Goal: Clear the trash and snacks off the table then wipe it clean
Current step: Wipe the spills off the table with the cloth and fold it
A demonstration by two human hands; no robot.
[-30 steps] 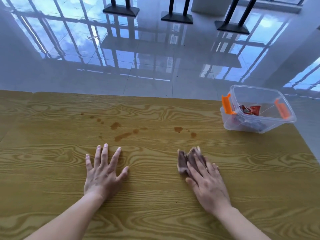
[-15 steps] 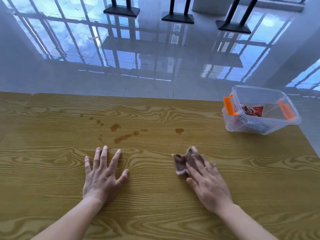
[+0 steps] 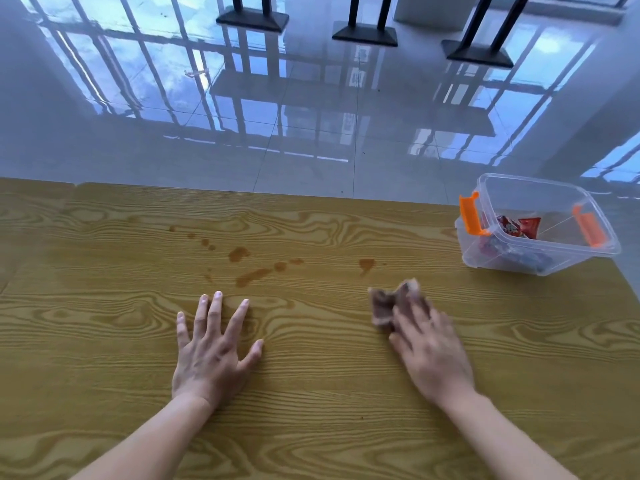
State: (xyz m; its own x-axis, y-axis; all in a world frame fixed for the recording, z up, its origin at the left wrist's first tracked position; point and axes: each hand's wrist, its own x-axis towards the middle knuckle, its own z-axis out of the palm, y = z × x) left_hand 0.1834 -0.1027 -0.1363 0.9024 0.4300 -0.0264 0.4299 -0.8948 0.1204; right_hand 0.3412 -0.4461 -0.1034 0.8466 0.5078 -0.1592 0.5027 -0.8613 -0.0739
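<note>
One table [image 3: 104, 341] with brown stains [image 3: 254, 276], left hand [image 3: 211, 358] flat, spread, empty, just below stains, right hand [image 3: 431, 355] flat on cloth [image 3: 382, 306] right of stains, plastic box [image 3: 512, 263] farther right

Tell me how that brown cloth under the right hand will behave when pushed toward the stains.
Probably floppy: the cloth lies crumpled, with folds sticking up past the right hand. It will likely bunch rather than slide flat unless pressed down. It looks light, and the smooth table should let it glide easily to the stains.
</note>
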